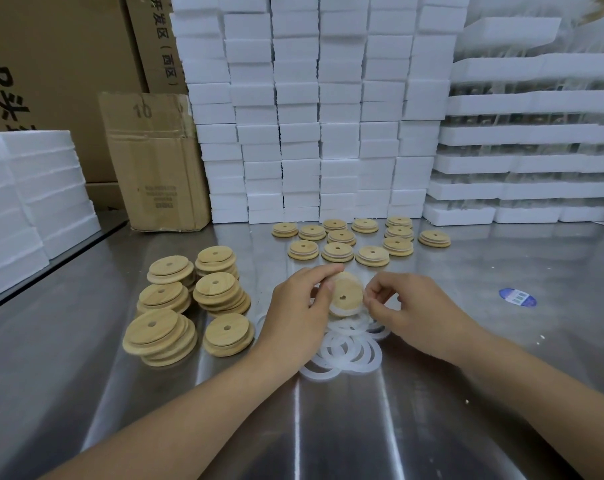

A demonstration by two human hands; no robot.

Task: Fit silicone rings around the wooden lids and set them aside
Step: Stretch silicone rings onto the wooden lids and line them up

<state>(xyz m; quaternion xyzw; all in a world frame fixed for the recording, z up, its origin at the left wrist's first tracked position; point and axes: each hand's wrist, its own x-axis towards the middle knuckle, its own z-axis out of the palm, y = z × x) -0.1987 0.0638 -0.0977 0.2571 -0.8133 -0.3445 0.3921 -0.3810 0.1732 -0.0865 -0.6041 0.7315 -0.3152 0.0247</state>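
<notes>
— Where is the wooden lid [346, 293] held?
— Above the pile of silicone rings [345, 353] on the steel table [328, 431], gripped by the left hand [299, 308]; a ring [340, 311] at its rim is pinched by the right hand [409, 306].
— Other lids?
— Bare lids [189, 299] are stacked at left, and ringed lids [342, 239] are laid out behind.

Brushed steel table [328, 427], glare streaks along it. At its back edge, a wall of white foam blocks [314, 109] in tight columns. Right of that, long foam trays [529, 133] layered with clear ware between them. Far left, a stack of foam slabs [34, 188]. Dented cardboard box [155, 161] marked "10", upright beside the blocks; larger cartons [51, 64] behind. Blue oval sticker [517, 297] on the table, right side.
</notes>
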